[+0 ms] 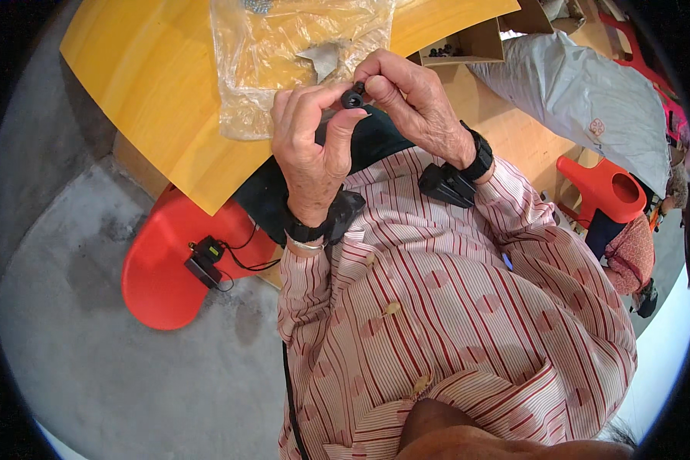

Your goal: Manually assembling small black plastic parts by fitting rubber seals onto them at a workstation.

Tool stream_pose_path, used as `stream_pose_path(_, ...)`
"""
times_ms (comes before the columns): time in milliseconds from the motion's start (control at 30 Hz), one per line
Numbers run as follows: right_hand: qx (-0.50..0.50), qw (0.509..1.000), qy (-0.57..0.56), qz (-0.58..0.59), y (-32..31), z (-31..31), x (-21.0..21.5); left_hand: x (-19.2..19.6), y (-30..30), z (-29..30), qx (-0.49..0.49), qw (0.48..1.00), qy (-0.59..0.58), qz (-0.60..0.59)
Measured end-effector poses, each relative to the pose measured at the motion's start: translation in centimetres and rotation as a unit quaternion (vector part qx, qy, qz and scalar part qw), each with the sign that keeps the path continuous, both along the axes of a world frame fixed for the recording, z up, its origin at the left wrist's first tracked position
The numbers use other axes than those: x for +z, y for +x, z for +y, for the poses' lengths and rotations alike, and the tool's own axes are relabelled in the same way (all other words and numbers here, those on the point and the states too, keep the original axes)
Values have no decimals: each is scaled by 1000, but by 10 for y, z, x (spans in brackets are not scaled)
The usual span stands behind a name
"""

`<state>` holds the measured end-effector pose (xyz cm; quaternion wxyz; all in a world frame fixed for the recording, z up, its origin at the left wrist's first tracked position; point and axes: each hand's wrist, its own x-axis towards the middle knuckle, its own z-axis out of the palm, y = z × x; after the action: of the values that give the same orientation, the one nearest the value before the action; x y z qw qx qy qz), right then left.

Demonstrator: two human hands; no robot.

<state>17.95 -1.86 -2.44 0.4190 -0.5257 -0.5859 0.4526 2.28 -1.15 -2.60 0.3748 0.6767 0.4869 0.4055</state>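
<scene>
A small black round part with a hole in its end (351,100) is held up in front of me, over the near edge of the table. Thumb and index finger of my left hand (314,130) pinch it from the left. From the right, the fingertips of my right hand (410,100) close on a small dark piece at its upper side; whether that is a separate part, I cannot tell. Behind my hands, a clear plastic bag (245,84) lies on the yellow table, with a torn greyish scrap (322,60) on it.
The yellow tabletop (146,92) has a cardboard box (468,47) with small dark parts at its right. Further right lies a large white woven sack (567,92). A red stool (161,268) bearing a small black device stands at left. Another person (632,253) is at the far right.
</scene>
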Motion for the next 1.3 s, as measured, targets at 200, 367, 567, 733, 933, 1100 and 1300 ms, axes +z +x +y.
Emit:
stream_pose_path(200,3,1000,1,-10,2,0,0,-1,1,0,-1,1000,0,13)
stream_pose_path(367,5,1000,14,-6,2,-1,-2,-1,2,-1,8,1000,-19,3)
stream_pose_path(567,-11,1000,-7,12,2,-1,-2,-2,2,-1,4,1000,-9,6)
stream_pose_path(733,-12,1000,1,-3,6,0,-3,-1,3,-1,1,1000,-28,3)
stream_pose_path(933,11,992,89,-89,5,7,-1,-2,5,3,4,999,-30,23)
stream_pose_path(1100,24,961,193,-195,6,16,-6,-5,10,7,18,999,-24,38)
stream_pose_path(1300,46,948,207,-238,2,27,-16,-30,7,18,45,997,6,67)
